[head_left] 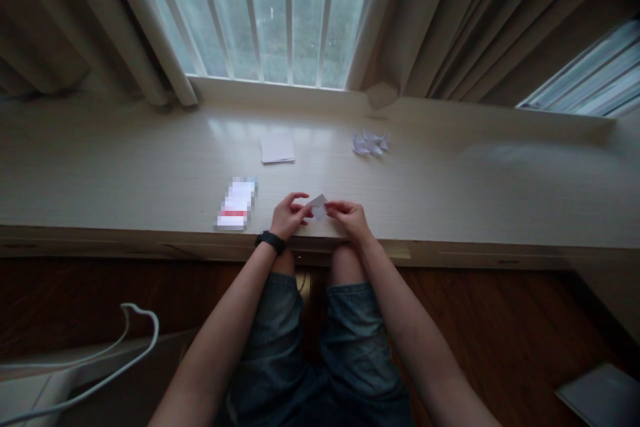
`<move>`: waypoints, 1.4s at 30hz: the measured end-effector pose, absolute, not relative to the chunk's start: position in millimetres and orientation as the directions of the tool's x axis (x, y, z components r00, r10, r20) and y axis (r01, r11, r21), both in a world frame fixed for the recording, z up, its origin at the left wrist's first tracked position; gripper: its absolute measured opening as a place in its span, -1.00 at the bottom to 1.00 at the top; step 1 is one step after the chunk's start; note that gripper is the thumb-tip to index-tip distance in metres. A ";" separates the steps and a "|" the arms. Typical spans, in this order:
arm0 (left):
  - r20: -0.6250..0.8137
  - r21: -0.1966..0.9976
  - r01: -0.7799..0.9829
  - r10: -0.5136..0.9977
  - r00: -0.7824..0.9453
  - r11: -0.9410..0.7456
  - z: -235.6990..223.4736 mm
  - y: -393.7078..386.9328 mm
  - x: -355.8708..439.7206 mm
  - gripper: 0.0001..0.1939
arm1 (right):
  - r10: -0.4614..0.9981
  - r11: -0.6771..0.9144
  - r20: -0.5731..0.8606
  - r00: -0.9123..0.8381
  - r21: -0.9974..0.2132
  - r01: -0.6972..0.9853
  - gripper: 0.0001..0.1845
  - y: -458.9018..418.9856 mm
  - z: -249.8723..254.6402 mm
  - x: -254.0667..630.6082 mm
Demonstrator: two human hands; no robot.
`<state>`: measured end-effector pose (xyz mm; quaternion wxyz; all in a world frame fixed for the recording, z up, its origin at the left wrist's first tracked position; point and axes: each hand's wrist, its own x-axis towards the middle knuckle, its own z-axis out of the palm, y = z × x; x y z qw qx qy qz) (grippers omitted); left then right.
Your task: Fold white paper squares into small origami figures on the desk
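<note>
A small folded piece of white paper point(319, 207) is held up between my two hands, just above the near edge of the ledge. My left hand point(291, 215), with a dark band at the wrist, pinches its left corner. From the other side, my right hand point(350, 216) grips the right corner between thumb and fingertips. Beyond my hands and to the left lies a short stack of white paper squares point(277, 148). Several folded white paper pieces point(370, 143) are gathered farther back on the right.
A blurred-out phone-shaped object point(237, 204) lies left of my hands on the pale ledge point(450, 193). Curtains point(425, 27) flank a barred window point(270, 20) behind it. A white cable point(155, 330) loops at the lower left, and a flat grey object point(600, 395) rests at the lower right.
</note>
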<state>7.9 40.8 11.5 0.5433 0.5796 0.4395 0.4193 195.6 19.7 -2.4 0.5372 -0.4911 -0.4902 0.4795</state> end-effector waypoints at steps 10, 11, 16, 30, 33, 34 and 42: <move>0.020 0.997 0.072 0.957 0.290 -0.042 9.1 39.4 6.4 -0.53 | 1.000 0.018 0.018 -0.001 -0.999 -0.039 -0.60 17.5 -0.3 202.4; 0.021 0.996 0.075 0.957 0.289 -0.044 8.5 39.8 6.1 -0.53 | 1.000 0.016 0.016 -0.006 -0.999 -0.042 -0.60 17.8 -1.4 203.2; 0.019 0.996 0.085 0.966 0.259 -0.042 4.7 41.9 5.4 -0.55 | 0.998 0.054 0.053 0.046 -0.998 -0.019 -0.60 18.3 -6.1 202.8; 0.127 0.939 0.306 0.984 0.123 -0.159 -3.5 40.3 10.6 -0.80 | 0.960 0.109 0.160 0.229 -0.969 0.222 -0.78 16.0 -8.9 188.0; 0.131 0.934 0.315 0.983 0.127 -0.165 -4.1 40.8 10.7 -0.78 | 0.959 0.100 0.154 0.240 -0.970 0.223 -0.80 17.1 -9.8 187.8; 0.145 0.930 0.320 0.981 0.130 -0.180 -3.7 41.0 10.9 -0.78 | 0.957 0.097 0.151 0.247 -0.971 0.219 -0.80 17.5 -10.2 187.7; 0.199 0.915 0.325 0.969 0.144 -0.237 2.3 40.9 13.9 -0.81 | 0.956 0.136 0.179 0.232 -0.972 0.192 -0.74 17.1 -4.9 189.5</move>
